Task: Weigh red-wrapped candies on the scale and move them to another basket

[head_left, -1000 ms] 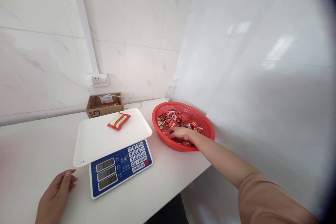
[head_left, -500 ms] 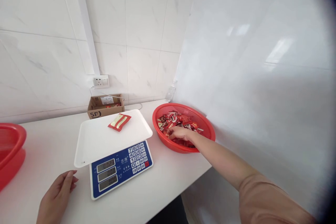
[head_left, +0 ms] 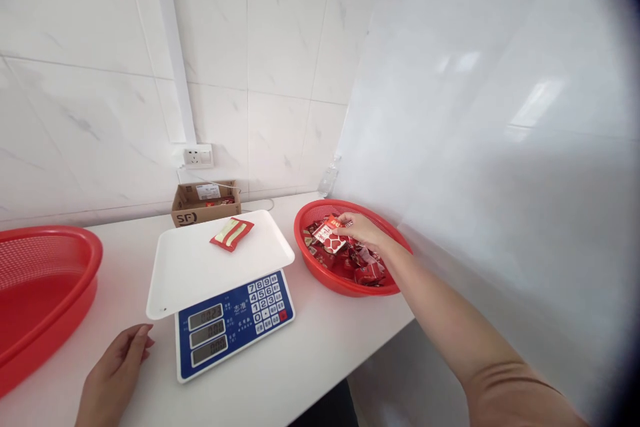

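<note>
My right hand (head_left: 361,229) pinches a red-and-white snack packet (head_left: 330,235) by its edge, just above the right red plastic basket (head_left: 320,279). Many small wrapped snacks (head_left: 369,272), mostly red, lie inside that basket. My left hand (head_left: 120,359) rests on the table to the left of the scale, fingers curled and thumb against them, with nothing visible in it. Between the hands stands a digital scale (head_left: 235,327) with a blue keypad panel. On its white tray (head_left: 190,273) lies one red packet with pale yellow stripes (head_left: 232,233).
Another red basket (head_left: 55,310) stands at the left, cut off by the frame. Behind the scale is a cardboard box (head_left: 207,215) with a few red packets in it. A clear plastic bottle (head_left: 329,179) stands in the corner by the wall. A wall socket (head_left: 199,156) is above the box.
My right hand has lifted a red-and-white packet up out of the pile. More of the left basket shows as the view shifts. The left hand and the striped packet stay put.
</note>
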Available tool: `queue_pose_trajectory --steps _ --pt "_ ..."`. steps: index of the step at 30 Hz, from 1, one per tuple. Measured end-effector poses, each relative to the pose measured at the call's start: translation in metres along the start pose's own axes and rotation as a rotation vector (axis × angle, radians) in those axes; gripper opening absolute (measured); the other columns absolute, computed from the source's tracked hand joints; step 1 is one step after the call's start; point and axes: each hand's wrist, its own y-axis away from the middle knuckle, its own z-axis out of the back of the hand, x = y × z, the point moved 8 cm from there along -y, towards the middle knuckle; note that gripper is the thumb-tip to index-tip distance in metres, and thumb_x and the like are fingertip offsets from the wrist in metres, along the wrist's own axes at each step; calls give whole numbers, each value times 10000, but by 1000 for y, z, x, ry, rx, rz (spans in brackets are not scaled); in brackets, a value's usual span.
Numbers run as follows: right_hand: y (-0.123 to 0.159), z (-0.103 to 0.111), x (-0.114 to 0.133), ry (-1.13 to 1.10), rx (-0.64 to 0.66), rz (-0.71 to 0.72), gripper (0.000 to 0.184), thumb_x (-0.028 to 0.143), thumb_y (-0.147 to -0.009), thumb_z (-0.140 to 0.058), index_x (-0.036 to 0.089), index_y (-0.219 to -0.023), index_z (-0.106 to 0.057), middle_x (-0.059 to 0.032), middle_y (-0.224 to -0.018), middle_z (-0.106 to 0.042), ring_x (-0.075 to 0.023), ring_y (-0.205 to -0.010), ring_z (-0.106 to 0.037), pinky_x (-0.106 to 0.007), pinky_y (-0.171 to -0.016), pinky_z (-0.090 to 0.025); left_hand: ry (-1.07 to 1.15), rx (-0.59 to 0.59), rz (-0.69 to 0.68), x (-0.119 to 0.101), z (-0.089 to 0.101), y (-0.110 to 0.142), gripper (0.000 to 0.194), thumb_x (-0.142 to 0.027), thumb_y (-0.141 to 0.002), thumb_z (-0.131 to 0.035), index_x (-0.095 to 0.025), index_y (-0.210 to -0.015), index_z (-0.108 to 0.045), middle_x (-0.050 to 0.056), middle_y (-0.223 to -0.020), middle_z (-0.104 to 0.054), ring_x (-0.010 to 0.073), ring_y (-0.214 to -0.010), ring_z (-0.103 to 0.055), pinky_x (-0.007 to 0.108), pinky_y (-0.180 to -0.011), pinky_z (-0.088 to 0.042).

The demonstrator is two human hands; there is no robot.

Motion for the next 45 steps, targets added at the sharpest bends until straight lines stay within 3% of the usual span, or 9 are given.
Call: queue_pose_trajectory --steps 2,6,10,13,22,27,33,41,45 --pt "0 -13 22 -73 -12 60 253 253 -602 -710 186 -810 -583 -4 -830 -643 -136 -708 -596 -225 -613 -458 59 107 20 -1 -7 2 389 -554 -699 -435 -262 -906 -588 3 -809 -671 209 -760 -638 315 -686 -499" --pt "-1 -70 62 -197 106 155 251 256 -617 -707 176 -815 -576 -7 -802 -652 -141 -707 -614 -234 -625 -480 132 106 28 -12 -2 11 442 -572 -668 -427 -223 -900 -568 31 -787 -643 220 -747 -622 342 -723 -487" --pt "-4 -132 87 -60 203 223 219 250 -651 -694 181 -832 -590 -5 -828 -660 -133 -709 -610 -220 -601 -471 163 101 22 -17 0 16 475 -603 -663 -422 -215 -896 -565 34 -778 -631 217 -751 -612 333 -713 -486" --pt "-8 -156 98 59 187 314 204 276 -670 -687 198 -837 -599 0 -895 -660 -138 -778 -606 -226 -658 -467 180 94 5 -15 -1 17 487 -617 -666 -424 -213 -899 -563 31 -775 -626 215 -759 -606 336 -723 -483" --pt "-13 -167 95 67 211 305 144 261 -760 -592 205 -886 -549 7 -924 -646 -127 -801 -593 -226 -695 -464 169 105 0 -18 0 18 472 -620 -680 -424 -213 -867 -571 31 -746 -624 215 -724 -600 337 -686 -471" --pt "-17 -159 93 171 128 306 134 267 -795 -562 221 -914 -519 4 -941 -641 -135 -798 -592 -245 -721 -447 169 123 24 -18 -1 19 476 -624 -682 -422 -219 -884 -570 32 -772 -627 219 -748 -598 335 -690 -468" --pt "-17 -155 102 149 74 297 172 314 -839 -506 240 -990 -468 -8 -1030 -614 -139 -764 -605 -247 -669 -450 177 114 6 -19 -1 20 438 -602 -702 -431 -217 -858 -572 31 -751 -626 222 -746 -600 331 -683 -462" --pt "12 -212 127 -176 285 310 205 357 -844 -498 230 -1003 -474 -26 -1000 -626 -130 -780 -618 -213 -626 -479 183 101 1 -22 1 22 426 -587 -697 -434 -214 -848 -575 34 -742 -622 221 -719 -593 332 -675 -463" --pt "14 -213 137 -216 237 355 192 336 -825 -520 224 -980 -500 -34 -1043 -619 -155 -913 -607 -244 -735 -482 197 103 2 -19 -1 20 437 -593 -700 -434 -211 -858 -576 34 -745 -622 222 -740 -598 336 -692 -471"
